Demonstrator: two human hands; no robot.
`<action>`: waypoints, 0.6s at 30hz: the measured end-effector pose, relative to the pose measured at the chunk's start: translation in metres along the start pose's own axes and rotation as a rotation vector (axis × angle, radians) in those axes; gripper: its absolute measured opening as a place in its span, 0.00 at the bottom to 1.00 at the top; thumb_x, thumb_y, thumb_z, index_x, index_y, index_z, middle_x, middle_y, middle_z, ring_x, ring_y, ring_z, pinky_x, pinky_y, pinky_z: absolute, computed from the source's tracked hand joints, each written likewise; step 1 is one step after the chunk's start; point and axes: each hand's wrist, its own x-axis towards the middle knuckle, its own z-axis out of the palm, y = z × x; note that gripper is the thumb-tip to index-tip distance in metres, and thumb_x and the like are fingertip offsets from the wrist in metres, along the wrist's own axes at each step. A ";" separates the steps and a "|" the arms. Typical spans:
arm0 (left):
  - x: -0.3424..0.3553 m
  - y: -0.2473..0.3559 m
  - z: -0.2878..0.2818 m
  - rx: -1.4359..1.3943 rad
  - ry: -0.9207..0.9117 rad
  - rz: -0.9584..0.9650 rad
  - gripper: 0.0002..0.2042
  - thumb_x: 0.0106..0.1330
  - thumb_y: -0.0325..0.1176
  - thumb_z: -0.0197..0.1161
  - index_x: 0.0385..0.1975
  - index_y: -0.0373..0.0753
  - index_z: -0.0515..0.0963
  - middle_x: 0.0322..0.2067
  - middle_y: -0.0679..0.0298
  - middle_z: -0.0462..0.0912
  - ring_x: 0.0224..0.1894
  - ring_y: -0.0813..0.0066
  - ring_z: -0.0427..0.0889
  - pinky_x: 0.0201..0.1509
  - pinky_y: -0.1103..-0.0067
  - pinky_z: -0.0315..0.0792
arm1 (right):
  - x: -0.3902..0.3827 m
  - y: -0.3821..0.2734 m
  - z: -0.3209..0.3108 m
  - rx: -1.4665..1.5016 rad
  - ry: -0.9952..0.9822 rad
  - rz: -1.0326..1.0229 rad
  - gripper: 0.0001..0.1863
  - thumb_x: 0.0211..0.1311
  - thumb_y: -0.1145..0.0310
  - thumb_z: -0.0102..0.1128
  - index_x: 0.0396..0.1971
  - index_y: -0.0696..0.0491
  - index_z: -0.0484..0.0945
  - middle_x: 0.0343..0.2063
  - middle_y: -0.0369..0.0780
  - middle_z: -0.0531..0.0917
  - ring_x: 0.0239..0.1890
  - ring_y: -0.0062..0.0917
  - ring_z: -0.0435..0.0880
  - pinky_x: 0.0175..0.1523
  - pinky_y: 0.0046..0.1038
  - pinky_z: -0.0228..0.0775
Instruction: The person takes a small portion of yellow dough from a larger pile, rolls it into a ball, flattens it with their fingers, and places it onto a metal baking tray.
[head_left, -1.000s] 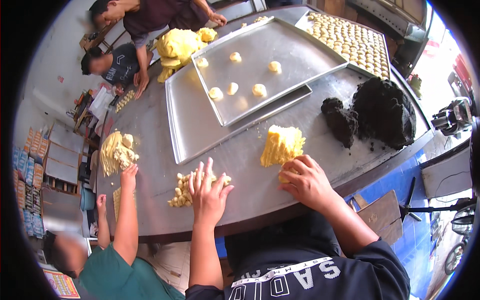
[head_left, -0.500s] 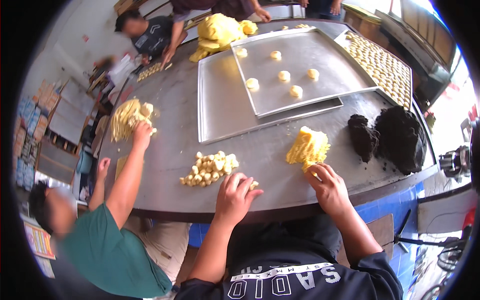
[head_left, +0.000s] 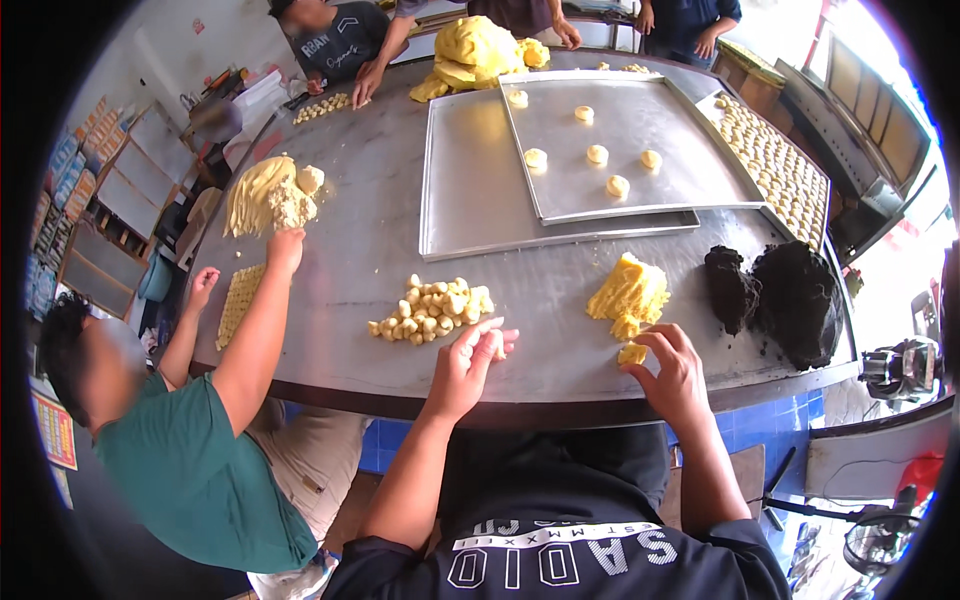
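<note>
My left hand [head_left: 470, 360] is curled just below a pile of small pale dough balls [head_left: 430, 308], its thumb bent toward the fingers; what they hold is too small to make out. My right hand [head_left: 672, 370] pinches a small yellow lump [head_left: 632, 354] just below a ragged yellow mound [head_left: 625, 292]. To its right lies a large crumbly black mass [head_left: 795, 305] with a smaller black piece [head_left: 730, 288]. Beyond my hands, two stacked metal trays [head_left: 470, 175] rest on the metal table [head_left: 350, 220]; the upper one holds several round dough pieces [head_left: 617, 186].
A co-worker in green [head_left: 195, 470] reaches toward pale dough [head_left: 262, 195] at left, near rows of small pieces [head_left: 240, 305]. Other people [head_left: 340, 50] stand across the table around a big yellow mound [head_left: 475, 50]. A tray full of dough balls [head_left: 770, 160] lies at right.
The view has shifted. My left hand was spread over the ball pile and is now curled below it. My right hand has drawn back from the mound, pinching a piece.
</note>
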 end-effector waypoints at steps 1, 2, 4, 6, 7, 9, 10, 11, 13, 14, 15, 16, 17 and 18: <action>-0.001 0.001 0.000 0.010 -0.024 0.040 0.19 0.84 0.32 0.73 0.68 0.28 0.82 0.50 0.53 0.97 0.53 0.74 0.93 0.60 0.73 0.88 | -0.004 0.001 0.003 -0.108 0.066 0.021 0.15 0.59 0.71 0.85 0.46 0.54 0.91 0.47 0.43 0.90 0.53 0.44 0.91 0.59 0.43 0.86; -0.002 -0.002 -0.003 0.010 -0.024 0.040 0.19 0.84 0.32 0.73 0.68 0.28 0.82 0.50 0.53 0.97 0.53 0.74 0.93 0.60 0.73 0.88 | -0.007 0.002 0.007 -0.085 0.055 0.004 0.18 0.58 0.70 0.85 0.49 0.54 0.92 0.50 0.43 0.91 0.54 0.44 0.91 0.60 0.44 0.86; -0.001 -0.009 -0.011 -0.040 -0.088 0.011 0.16 0.78 0.24 0.77 0.62 0.29 0.87 0.51 0.54 0.96 0.53 0.75 0.93 0.59 0.76 0.89 | -0.004 0.001 0.016 -0.045 0.038 -0.056 0.15 0.61 0.71 0.83 0.47 0.54 0.92 0.50 0.42 0.92 0.52 0.44 0.90 0.59 0.44 0.86; -0.003 -0.014 -0.017 -0.058 -0.118 -0.009 0.15 0.75 0.20 0.78 0.59 0.30 0.89 0.51 0.55 0.96 0.52 0.76 0.93 0.59 0.77 0.90 | 0.003 -0.001 0.017 -0.045 0.003 -0.097 0.13 0.62 0.72 0.81 0.46 0.54 0.92 0.50 0.42 0.92 0.52 0.44 0.90 0.59 0.44 0.86; -0.001 -0.012 -0.015 -0.039 -0.120 0.065 0.12 0.75 0.19 0.78 0.56 0.30 0.90 0.54 0.56 0.94 0.52 0.77 0.93 0.59 0.78 0.90 | 0.005 0.000 0.016 -0.033 0.004 -0.090 0.12 0.63 0.73 0.79 0.46 0.53 0.92 0.50 0.42 0.92 0.52 0.43 0.90 0.58 0.44 0.86; -0.002 -0.006 -0.012 -0.019 -0.122 0.139 0.10 0.74 0.18 0.78 0.52 0.31 0.92 0.56 0.57 0.92 0.51 0.78 0.93 0.58 0.79 0.90 | 0.005 0.000 0.015 -0.020 0.004 -0.083 0.11 0.63 0.74 0.78 0.46 0.53 0.92 0.49 0.41 0.92 0.51 0.43 0.90 0.58 0.44 0.86; -0.004 -0.002 -0.009 0.013 -0.126 0.095 0.10 0.74 0.19 0.78 0.52 0.32 0.92 0.57 0.58 0.91 0.51 0.77 0.93 0.57 0.78 0.91 | 0.003 -0.002 0.015 -0.030 0.006 -0.073 0.11 0.63 0.75 0.77 0.45 0.53 0.92 0.49 0.41 0.92 0.51 0.42 0.90 0.58 0.43 0.86; -0.006 0.002 -0.007 0.044 -0.130 0.051 0.10 0.74 0.20 0.78 0.52 0.32 0.91 0.57 0.58 0.89 0.50 0.76 0.94 0.56 0.78 0.91 | 0.003 -0.003 0.015 -0.040 0.007 -0.064 0.10 0.63 0.76 0.76 0.45 0.53 0.92 0.49 0.41 0.92 0.51 0.42 0.90 0.58 0.43 0.86; -0.012 0.018 0.000 0.284 -0.198 0.208 0.12 0.74 0.20 0.77 0.55 0.32 0.90 0.56 0.58 0.89 0.51 0.71 0.94 0.57 0.75 0.91 | 0.004 -0.001 0.005 -0.050 -0.007 -0.080 0.10 0.64 0.76 0.75 0.44 0.52 0.92 0.48 0.40 0.92 0.51 0.41 0.90 0.58 0.42 0.86; -0.015 0.025 0.005 0.522 -0.271 0.359 0.14 0.74 0.20 0.77 0.57 0.33 0.89 0.55 0.58 0.89 0.52 0.66 0.94 0.58 0.71 0.90 | 0.002 -0.001 0.002 -0.060 -0.024 -0.088 0.10 0.64 0.76 0.75 0.44 0.52 0.93 0.47 0.40 0.92 0.51 0.40 0.90 0.57 0.42 0.86; -0.016 0.029 0.010 0.520 -0.273 0.352 0.14 0.74 0.20 0.77 0.57 0.33 0.89 0.55 0.58 0.89 0.52 0.66 0.94 0.58 0.71 0.90 | 0.002 0.001 0.004 -0.058 -0.029 -0.084 0.10 0.64 0.76 0.75 0.44 0.52 0.93 0.47 0.40 0.92 0.51 0.40 0.90 0.57 0.42 0.86; -0.015 0.034 0.015 0.715 -0.241 0.450 0.14 0.73 0.22 0.78 0.56 0.34 0.90 0.55 0.58 0.89 0.51 0.61 0.93 0.58 0.68 0.89 | 0.005 0.003 0.006 -0.106 -0.008 -0.079 0.08 0.64 0.76 0.74 0.43 0.52 0.92 0.47 0.39 0.91 0.51 0.40 0.90 0.57 0.42 0.86; -0.014 0.035 0.019 0.909 -0.208 0.549 0.14 0.71 0.25 0.79 0.56 0.35 0.91 0.56 0.57 0.89 0.50 0.56 0.92 0.58 0.65 0.88 | 0.007 0.005 0.009 -0.156 0.013 -0.073 0.07 0.65 0.75 0.74 0.42 0.51 0.92 0.46 0.39 0.91 0.51 0.40 0.89 0.57 0.42 0.86; -0.016 0.028 0.022 0.824 -0.162 0.502 0.13 0.69 0.28 0.80 0.52 0.37 0.92 0.52 0.58 0.91 0.48 0.52 0.90 0.59 0.62 0.85 | 0.008 0.011 0.015 -0.176 0.016 -0.121 0.05 0.65 0.73 0.74 0.40 0.51 0.91 0.45 0.38 0.90 0.50 0.39 0.89 0.56 0.43 0.86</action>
